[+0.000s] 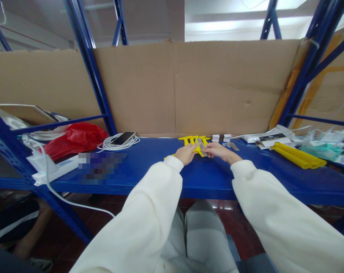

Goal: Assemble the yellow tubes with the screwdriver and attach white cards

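Both my hands meet over the blue shelf, in the middle of the head view. My left hand [185, 153] is closed around a yellow plastic scraper [199, 152], its handle running back toward my wrist. With fingers pinched, my right hand [217, 150] grips a flat grey metal blade [204, 148] at the scraper's head. Whether the blade sits inside the head cannot be made out. Just behind my hands lie several yellow T-shaped scrapers [186, 138] in a row. A loose grey blade [234, 146] rests right of my right hand, near a stack of small white-and-dark packs [221, 138].
Yellow tubes [299, 155] and white packaging [274, 133] lie to the right. On the left are a phone [123, 138] on a coiled white cable [105, 144], a red bag [78, 139] and a power strip [58, 168]. Cardboard [217, 83] walls the back. Another person's arm [32, 231] shows lower left.
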